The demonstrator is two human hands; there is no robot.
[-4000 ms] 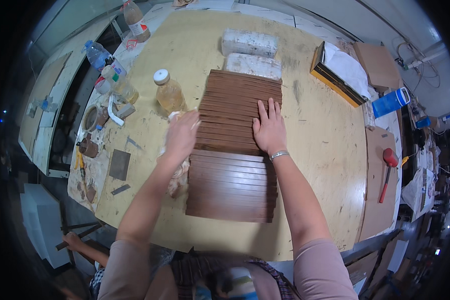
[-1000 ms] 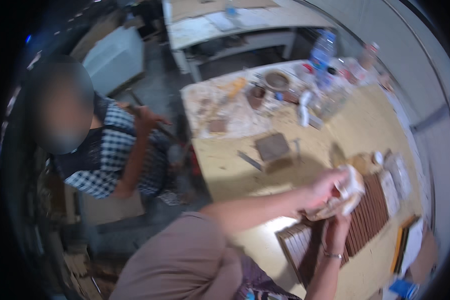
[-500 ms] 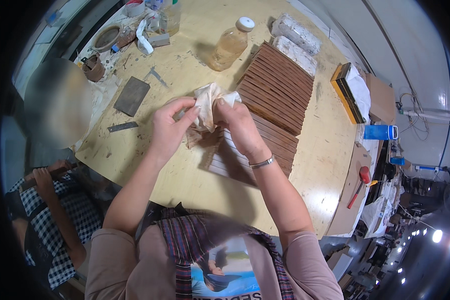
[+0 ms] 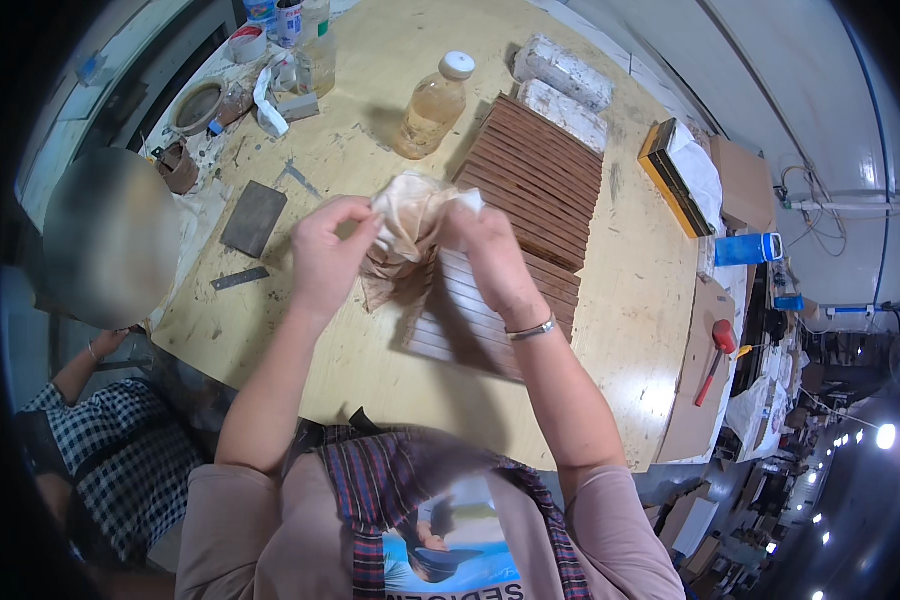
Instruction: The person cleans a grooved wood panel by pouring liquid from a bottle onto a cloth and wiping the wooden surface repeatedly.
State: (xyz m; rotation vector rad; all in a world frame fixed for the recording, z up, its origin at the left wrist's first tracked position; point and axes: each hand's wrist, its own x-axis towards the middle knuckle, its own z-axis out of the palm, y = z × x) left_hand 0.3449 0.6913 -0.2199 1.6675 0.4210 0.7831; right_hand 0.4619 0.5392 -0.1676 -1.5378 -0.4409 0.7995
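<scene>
A stained white cloth is stretched between my hands above the table. My left hand pinches its left edge between thumb and fingers. On the other side my right hand, slightly blurred, grips the cloth's right corner. Part of the cloth hangs down in brownish folds. Just beyond and under my right hand lie grooved brown wooden slats, set side by side as a panel. The nearer slats look paler where light falls on them, and my right forearm hides some of them.
A capped bottle of amber liquid stands beyond the cloth. Two white wrapped blocks lie behind the slats. A dark flat block and a small metal strip are at left. A co-worker in a checkered garment is at the left.
The cloth is spread wider, and my hands have moved slightly apart. The whole view has shifted a little. The co-worker's arm at left has changed position.
</scene>
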